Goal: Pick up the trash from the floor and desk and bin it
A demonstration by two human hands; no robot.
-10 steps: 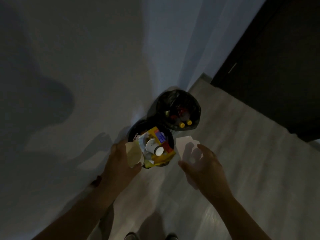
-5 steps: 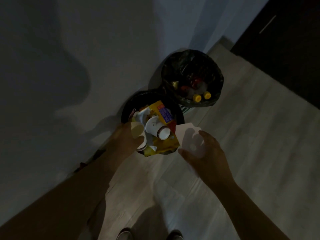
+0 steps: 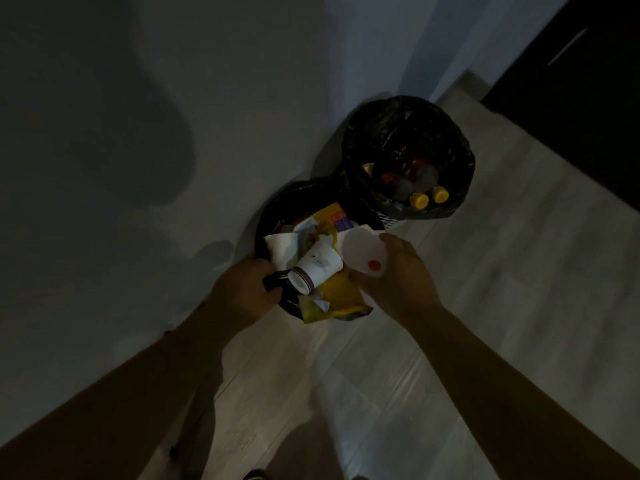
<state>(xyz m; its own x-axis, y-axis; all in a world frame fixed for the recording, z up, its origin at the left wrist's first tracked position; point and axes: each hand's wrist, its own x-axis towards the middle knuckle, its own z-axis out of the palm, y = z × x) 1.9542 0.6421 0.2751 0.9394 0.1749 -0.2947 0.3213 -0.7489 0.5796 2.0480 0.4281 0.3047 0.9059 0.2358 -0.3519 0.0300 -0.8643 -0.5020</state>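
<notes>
A thin, limp white paper [image 3: 362, 252] is pinched at its edge by the right hand [image 3: 398, 275] over the overfull bin [image 3: 277, 206], while the left hand [image 3: 242, 289] is closed on a dark cup rim [image 3: 277, 277].

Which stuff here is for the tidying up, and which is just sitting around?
For the job:
- near bin, heaped full
- white wrapper in the right hand
- paper cup on the heap
- left hand at the bin's rim
- far bin with bottles

Just there:
- wall
- floor
- dark door
</notes>
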